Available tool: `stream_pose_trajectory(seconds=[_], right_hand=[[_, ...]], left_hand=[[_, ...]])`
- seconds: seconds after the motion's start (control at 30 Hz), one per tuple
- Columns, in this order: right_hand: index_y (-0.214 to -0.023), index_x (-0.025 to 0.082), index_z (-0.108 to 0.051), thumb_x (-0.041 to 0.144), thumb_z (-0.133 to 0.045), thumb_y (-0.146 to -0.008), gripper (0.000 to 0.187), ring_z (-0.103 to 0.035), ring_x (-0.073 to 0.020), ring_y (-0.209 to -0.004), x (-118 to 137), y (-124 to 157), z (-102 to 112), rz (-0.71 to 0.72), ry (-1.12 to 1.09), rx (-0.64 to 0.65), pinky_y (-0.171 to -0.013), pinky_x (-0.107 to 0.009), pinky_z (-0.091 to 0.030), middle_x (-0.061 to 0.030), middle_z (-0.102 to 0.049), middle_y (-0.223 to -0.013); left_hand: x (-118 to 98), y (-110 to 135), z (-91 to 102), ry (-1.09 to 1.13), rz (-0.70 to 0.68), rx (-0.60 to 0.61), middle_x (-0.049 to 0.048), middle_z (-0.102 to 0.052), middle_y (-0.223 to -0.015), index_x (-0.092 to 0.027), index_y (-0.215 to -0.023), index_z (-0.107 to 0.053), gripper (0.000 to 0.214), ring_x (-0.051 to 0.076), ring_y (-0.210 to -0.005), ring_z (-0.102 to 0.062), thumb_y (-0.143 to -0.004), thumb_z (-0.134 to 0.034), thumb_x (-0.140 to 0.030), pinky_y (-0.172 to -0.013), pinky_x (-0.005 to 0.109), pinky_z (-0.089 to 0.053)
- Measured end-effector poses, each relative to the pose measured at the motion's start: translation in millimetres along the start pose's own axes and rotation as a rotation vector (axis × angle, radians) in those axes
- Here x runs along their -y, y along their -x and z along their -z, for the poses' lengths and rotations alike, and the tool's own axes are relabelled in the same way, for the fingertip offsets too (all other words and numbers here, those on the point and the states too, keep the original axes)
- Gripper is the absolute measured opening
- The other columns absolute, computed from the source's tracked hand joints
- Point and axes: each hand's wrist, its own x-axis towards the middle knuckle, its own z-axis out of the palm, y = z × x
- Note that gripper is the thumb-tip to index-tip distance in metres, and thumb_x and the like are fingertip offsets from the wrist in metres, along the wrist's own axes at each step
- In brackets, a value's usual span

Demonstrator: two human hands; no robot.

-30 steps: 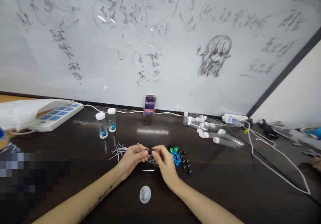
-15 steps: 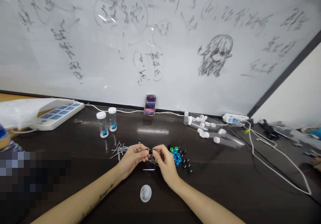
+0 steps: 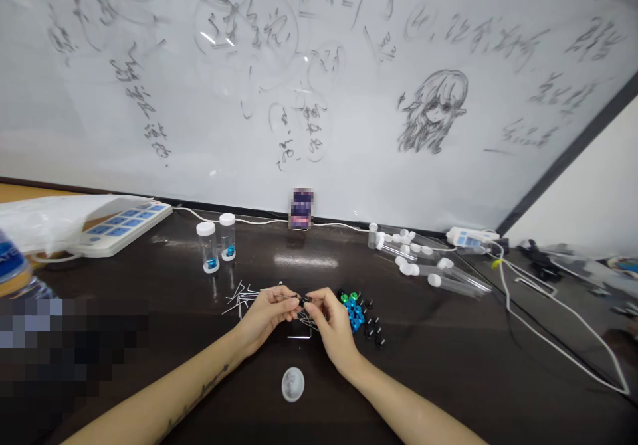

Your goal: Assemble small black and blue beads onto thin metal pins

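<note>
My left hand (image 3: 269, 313) and my right hand (image 3: 330, 322) meet fingertip to fingertip above the table. Both are closed in a pinch on a small black part (image 3: 303, 301), whose exact kind is too small to make out. A thin metal rod shows along the left fingers. Partly behind my left hand lies a pile of L-shaped hex keys (image 3: 243, 295); a single hex key (image 3: 299, 337) rests below my hands. Blue metal pieces (image 3: 355, 315), green pieces (image 3: 353, 296) and several black screw-like pieces (image 3: 373, 329) lie just right of my right hand. More thin wires or keys are partly hidden beneath my hands.
A small translucent dish (image 3: 293, 384) sits near me on the dark table. Two capped clear tubes (image 3: 209, 252) holding blue pieces stand back left. Empty tubes and white caps (image 3: 409, 269) lie back right. A power strip (image 3: 124, 229), phone (image 3: 302, 209) and white cable (image 3: 563, 355) are around.
The view has shifted slightly, so things appear a little further right. My hands keep their pinch on the small black part, with only slight finger movement.
</note>
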Motion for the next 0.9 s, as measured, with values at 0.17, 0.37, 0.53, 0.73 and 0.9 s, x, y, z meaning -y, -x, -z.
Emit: stream_pose_trajectory(seconds=[0.17, 0.37, 0.53, 0.73, 0.9], right_hand=[[-0.091, 0.021, -0.059, 0.018, -0.057, -0.085, 0.007, -0.055, -0.0144, -0.069, -3.5, -0.3, -0.3, 0.041, -0.001, -0.014, -0.063, -0.024, -0.042, 0.001, -0.056, -0.076], [-0.095, 0.021, -0.06, 0.016, -0.057, -0.085, 0.012, -0.059, -0.016, -0.074, -2.6, 0.7, -1.4, 0.022, -0.019, -0.011, -0.066, -0.026, -0.047, -0.0014, -0.06, -0.083], [-0.106, 0.023, -0.059, 0.022, -0.053, -0.089, 0.018, -0.061, -0.0177, -0.081, 0.4, 1.9, 0.1, -0.001, -0.012, 0.029, -0.072, -0.028, -0.048, -0.0036, -0.063, -0.09], [-0.1, 0.021, -0.056, 0.029, -0.05, -0.091, 0.013, -0.062, -0.0156, -0.067, -0.7, 1.8, -1.8, -0.052, -0.096, 0.069, -0.061, -0.026, -0.049, -0.0007, -0.063, -0.075], [-0.087, 0.019, -0.053, 0.036, -0.045, -0.093, 0.021, -0.058, -0.0125, -0.054, -1.3, 1.1, -3.3, -0.111, -0.145, 0.114, -0.049, -0.022, -0.045, 0.0013, -0.059, -0.063]], left_hand=[[-1.9, 0.3, -0.9, -0.007, -0.002, 0.0, 0.0026, -0.067, -0.066, -0.011, -0.077, -0.067, 0.01, 0.007, -0.056, -0.057, -0.071, -0.073, -0.017, -0.055, 0.016, -0.043], [-3.0, 1.4, -2.3, 0.001, -0.006, 0.011, 0.0024, -0.067, -0.066, -0.012, -0.076, -0.065, 0.008, 0.008, -0.057, -0.057, -0.073, -0.072, -0.017, -0.055, 0.016, -0.043], [-4.2, 1.7, -2.9, 0.031, -0.025, 0.004, 0.0024, -0.066, -0.067, -0.013, -0.073, -0.063, 0.008, 0.008, -0.058, -0.057, -0.074, -0.07, -0.017, -0.06, 0.019, -0.044], [-3.4, 1.3, -1.6, 0.032, -0.01, 0.025, 0.0025, -0.066, -0.067, -0.013, -0.074, -0.063, 0.009, 0.008, -0.058, -0.057, -0.075, -0.07, -0.018, -0.057, 0.017, -0.043], [-3.8, 2.3, -2.5, 0.007, 0.016, 0.034, 0.0015, -0.065, -0.064, -0.013, -0.075, -0.064, 0.01, 0.008, -0.056, -0.056, -0.073, -0.071, -0.019, -0.056, 0.017, -0.042]])
